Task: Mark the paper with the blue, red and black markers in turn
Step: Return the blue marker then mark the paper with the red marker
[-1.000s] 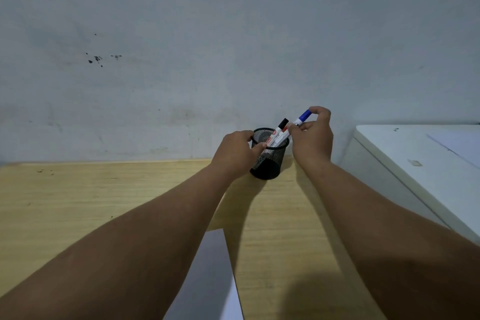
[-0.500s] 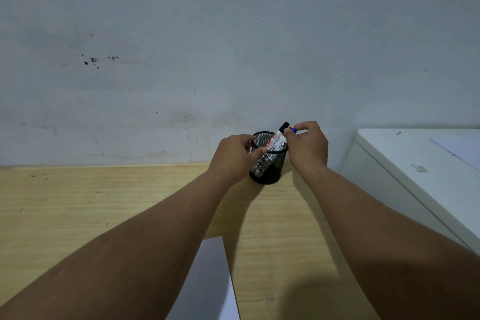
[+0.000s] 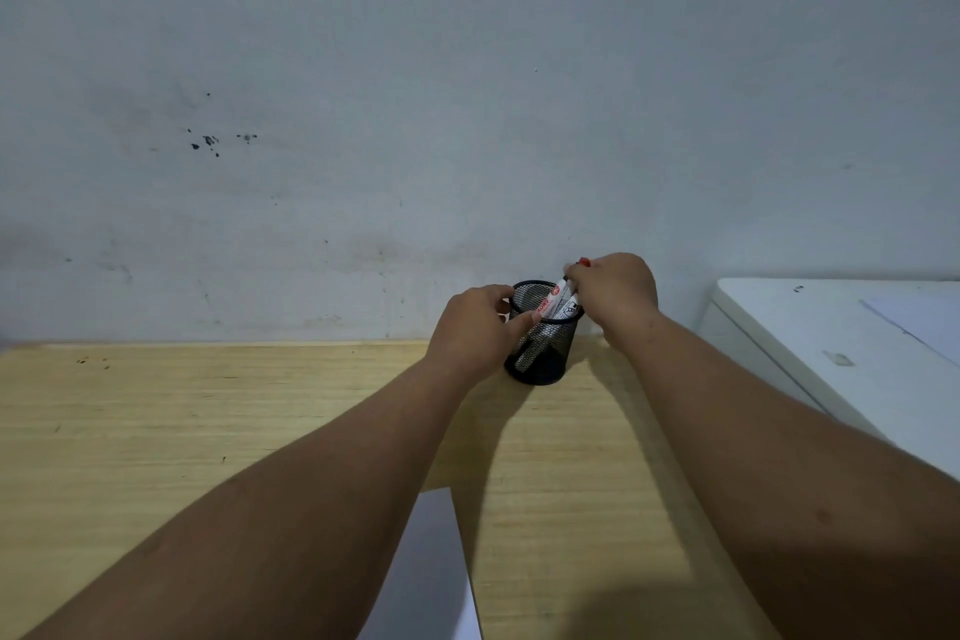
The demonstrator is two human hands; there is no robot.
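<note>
Left hand [image 3: 475,330] steadying pen cup [image 3: 543,333]; right hand [image 3: 615,294] pinching red marker [image 3: 558,294] top. Next: lift straight out.

The right hand [image 3: 615,291] hides the marker caps; paper [image 3: 431,572] runs off-frame.

Red printing on the white barrel of a marker [image 3: 551,300] in the mesh pen cup [image 3: 543,353], too blurred to read, black print beside it equally illegible
</note>
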